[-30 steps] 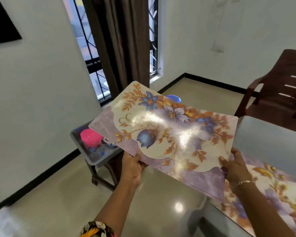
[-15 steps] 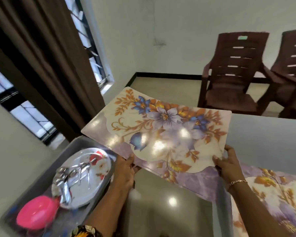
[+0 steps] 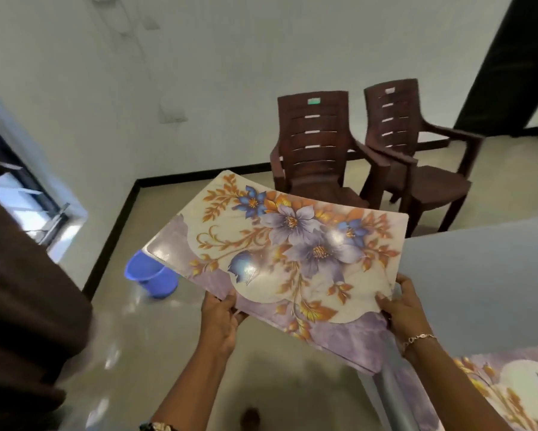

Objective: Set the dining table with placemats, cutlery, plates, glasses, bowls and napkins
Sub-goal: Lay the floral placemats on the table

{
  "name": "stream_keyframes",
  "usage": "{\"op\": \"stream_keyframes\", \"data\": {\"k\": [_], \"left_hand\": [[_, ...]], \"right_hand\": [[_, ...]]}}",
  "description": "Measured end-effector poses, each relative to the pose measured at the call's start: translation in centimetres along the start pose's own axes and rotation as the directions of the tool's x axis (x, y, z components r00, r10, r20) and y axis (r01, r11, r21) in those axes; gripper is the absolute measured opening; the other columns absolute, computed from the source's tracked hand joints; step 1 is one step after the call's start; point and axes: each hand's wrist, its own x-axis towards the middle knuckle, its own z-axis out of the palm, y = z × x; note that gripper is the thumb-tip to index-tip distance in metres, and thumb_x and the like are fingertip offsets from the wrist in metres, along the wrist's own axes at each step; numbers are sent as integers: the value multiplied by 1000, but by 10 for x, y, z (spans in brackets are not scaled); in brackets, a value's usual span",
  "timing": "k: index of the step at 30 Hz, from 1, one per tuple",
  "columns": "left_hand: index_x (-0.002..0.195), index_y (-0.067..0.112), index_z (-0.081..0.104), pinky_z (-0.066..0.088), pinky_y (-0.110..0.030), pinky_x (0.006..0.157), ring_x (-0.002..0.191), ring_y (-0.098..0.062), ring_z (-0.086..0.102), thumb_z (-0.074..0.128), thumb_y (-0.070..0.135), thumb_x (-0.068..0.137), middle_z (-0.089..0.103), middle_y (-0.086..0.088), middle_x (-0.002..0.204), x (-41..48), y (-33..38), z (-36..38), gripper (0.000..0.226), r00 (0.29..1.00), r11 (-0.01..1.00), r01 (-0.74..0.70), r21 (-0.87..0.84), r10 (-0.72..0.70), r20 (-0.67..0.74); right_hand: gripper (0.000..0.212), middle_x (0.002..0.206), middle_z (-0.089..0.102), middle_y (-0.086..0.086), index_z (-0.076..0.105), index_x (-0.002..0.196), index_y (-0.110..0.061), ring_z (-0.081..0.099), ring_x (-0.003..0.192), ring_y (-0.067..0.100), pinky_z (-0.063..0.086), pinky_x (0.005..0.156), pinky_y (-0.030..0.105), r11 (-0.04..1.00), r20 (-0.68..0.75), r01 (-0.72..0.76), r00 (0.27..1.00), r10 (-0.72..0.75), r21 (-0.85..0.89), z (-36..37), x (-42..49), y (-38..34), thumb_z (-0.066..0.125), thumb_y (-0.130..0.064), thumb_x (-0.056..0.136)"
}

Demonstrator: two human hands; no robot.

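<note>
From the head camera, both forearms reach forward and up from the bottom of the frame. The left hand [image 3: 221, 321] pinches the near long edge of a floral placemat [image 3: 292, 259], thumb on top and fingers beneath. The right hand [image 3: 402, 309], a bracelet [image 3: 420, 338] at its wrist, grips the mat's near right corner in the same way. The placemat hangs in the air, far edge raised, its right end over the grey table [image 3: 479, 275], the rest over the floor. A second placemat [image 3: 510, 390] lies flat on the table by the right forearm. Two brown chairs [image 3: 317, 150] stand beyond, and a blue bucket [image 3: 154, 279] sits on the floor.
</note>
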Motion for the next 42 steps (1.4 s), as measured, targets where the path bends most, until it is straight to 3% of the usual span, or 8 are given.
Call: {"op": "stream_keyframes", "data": {"k": [4,14,18,22,25,34,39,42], "left_hand": [[134,12,43,49,-37,71,88,-24,60,40,-7,95,57,-14,119,89,16,29,43,995,999,44,18,-45,94],[128,21,45,50,-34,68,92,-24,60,39,-5,96,59,-8,118,277,66,119,43,945,979,116,167,-160,285],[123,17,47,55,-28,50,82,-20,61,39,-7,95,63,-5,104,318,51,169,38,909,961,148,235,-226,351],[134,12,44,53,-35,73,99,-26,58,43,-6,94,58,-11,123,356,25,231,44,845,937,166,309,-296,445],[127,19,47,56,-31,68,95,-20,60,45,-1,95,59,-6,116,377,6,285,38,776,925,147,350,-327,538],[132,12,49,57,-32,71,99,-23,63,48,-1,93,64,-7,117,407,-53,437,41,467,828,124,546,-534,704],[129,14,48,57,-25,56,83,-15,64,46,-1,94,65,-1,106,385,-89,489,38,302,762,71,643,-631,715],[127,15,48,53,-31,64,84,-18,61,44,1,96,61,-6,114,369,-114,516,35,213,689,39,724,-714,667]], "right_hand": [[36,85,60,14,39,116,-18,56,68,24,52,43,22,999,-69,-7,998,11,54,30,56,-11,49,5,91],[34,76,59,12,42,113,-15,59,48,11,45,38,17,997,-302,-20,952,42,76,97,181,-42,50,8,89],[36,82,60,9,42,116,-15,60,60,17,46,39,16,994,-448,-14,892,61,108,91,208,-45,50,8,89],[34,100,59,14,43,114,-13,56,70,21,46,40,14,988,-587,12,805,82,154,72,234,-44,50,9,89],[38,105,57,13,44,118,-11,57,73,20,50,42,17,971,-655,77,750,94,227,56,254,-44,50,11,87],[31,92,61,14,44,112,-8,60,71,25,52,41,25,923,-853,164,464,239,347,24,273,-51,55,6,86],[28,87,63,10,48,111,-9,61,72,24,53,44,26,923,-927,186,238,291,338,15,260,-52,54,5,88],[27,79,62,11,49,109,-4,59,66,26,53,45,27,922,-945,207,100,312,326,10,254,-46,55,8,86]]}}
